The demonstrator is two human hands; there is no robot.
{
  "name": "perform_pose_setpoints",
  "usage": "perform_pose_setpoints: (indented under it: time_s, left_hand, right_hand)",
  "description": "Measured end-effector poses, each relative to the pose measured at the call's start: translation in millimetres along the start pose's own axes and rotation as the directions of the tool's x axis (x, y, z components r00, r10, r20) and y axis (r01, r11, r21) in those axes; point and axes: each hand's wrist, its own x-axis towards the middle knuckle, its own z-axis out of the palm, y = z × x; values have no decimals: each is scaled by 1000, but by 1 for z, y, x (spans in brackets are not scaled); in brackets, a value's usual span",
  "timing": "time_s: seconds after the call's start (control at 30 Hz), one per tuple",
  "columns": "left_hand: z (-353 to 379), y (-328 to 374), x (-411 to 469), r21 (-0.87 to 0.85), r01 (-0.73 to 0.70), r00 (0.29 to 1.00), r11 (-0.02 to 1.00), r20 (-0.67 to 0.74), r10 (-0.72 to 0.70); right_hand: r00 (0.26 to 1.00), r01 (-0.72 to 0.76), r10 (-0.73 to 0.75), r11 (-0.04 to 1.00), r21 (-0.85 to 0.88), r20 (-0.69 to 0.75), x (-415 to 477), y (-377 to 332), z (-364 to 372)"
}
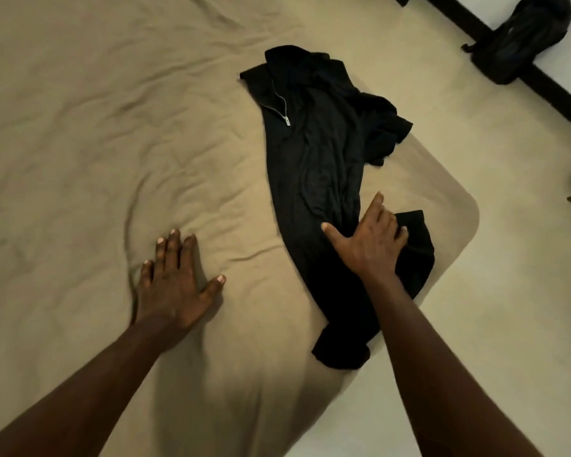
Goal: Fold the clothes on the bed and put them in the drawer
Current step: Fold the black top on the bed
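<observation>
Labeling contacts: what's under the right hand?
The right hand rests on the lower part of the black zip top, which lies on the tan bedsheet. The hand hides whether the fabric under the palm is flat or bunched.

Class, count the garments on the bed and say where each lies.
1. The black zip garment lies by the right corner of the bed, the right hand resting on its lower part. Its bunched folds could hide another.
</observation>
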Motion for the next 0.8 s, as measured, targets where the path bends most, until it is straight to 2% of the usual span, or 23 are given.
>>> perform_pose_setpoints:
  time_s: [0.07, 0.13, 0.2, 0.3, 0.37, 0.4, 0.43, 0.47, 0.5, 0.53, 0.57, 0.6, 0.63, 0.67, 0.7, 0.73, 0.77, 0.8]
  left_hand:
    - [3, -2, 1, 24, -12, 999, 1000, 32, 11]
    - [7, -6, 3, 31, -20, 998, 999, 54, 18]
    - [8, -7, 3, 34, -27, 996, 999, 84, 24]
    - [-7, 1, -1, -62, 5, 999, 998, 40, -2]
    - [-23, 9, 2, -288, 99, 990, 952, -67, -123]
    - [-34, 14, 4, -483, 136, 983, 865, -46, -180]
    - [-42, 19, 9, -710, 169, 978, 683, 34, -207]
    - [-47, 24, 12, -857, 192, 978, 478, 124, -171]
    - [-48, 30, 11, -900, 203, 978, 386, 171, -117]
    - [-47, 33, 7, -880, 182, 983, 439, 176, -54]
    - [-43, 34, 3, -809, 126, 989, 574, 148, -9]
    - [-37, 35, -1, -712, 83, 992, 697, 128, 12]
    - [-40, 35, -3, -665, 61, 994, 745, 105, 11]
    - [-42, 31, -5, -707, 46, 997, 706, 79, 14]
    - [-49, 23, -7, -773, 48, 998, 633, 68, 8]
    - [-61, 13, -12, -836, 51, 998, 547, 61, 1]
    - [-71, 5, -16, -867, 56, 998, 495, 67, 5]
    - [-84, -5, -23, -875, 50, 996, 482, 79, 41]
  right_hand:
    - [981, -72, 67, 997, 19, 182, 27, -1, -1]
    - [963, -119, 52, 962, 244, 264, 33, -12, -10]
    - [969, -110, -20, 860, 498, 247, 18, -28, -20]
    - [959, 124, -249, 800, 587, 137, -42, -54, -39]
    - [854, 287, -472, 778, 558, 218, -94, -69, -45]
    - [768, 352, -556, 781, 516, 318, -119, -75, -43]
    - [674, 428, -613, 779, 458, 413, -143, -81, -37]
    - [582, 502, -641, 767, 400, 500, -164, -86, -27]
    - [512, 572, -661, 739, 357, 549, -180, -88, -15]
    - [473, 592, -665, 726, 350, 578, -193, -89, -3]
    - [471, 548, -653, 743, 383, 593, -202, -89, 7]
    - [523, 427, -624, 781, 455, 581, -209, -87, 13]
    - [647, 286, -580, 787, 547, 495, -212, -87, 19]
    - [816, 176, -471, 755, 632, 335, -208, -85, 22]
    - [943, 139, -308, 712, 688, 128, -198, -84, 23]
    - [987, 147, -154, 719, 679, -50, -184, -87, 22]
    - [987, 128, -40, 770, 626, -154, -162, -89, 18]
    - [986, 93, 1, 830, 550, -169, -138, -96, 12]
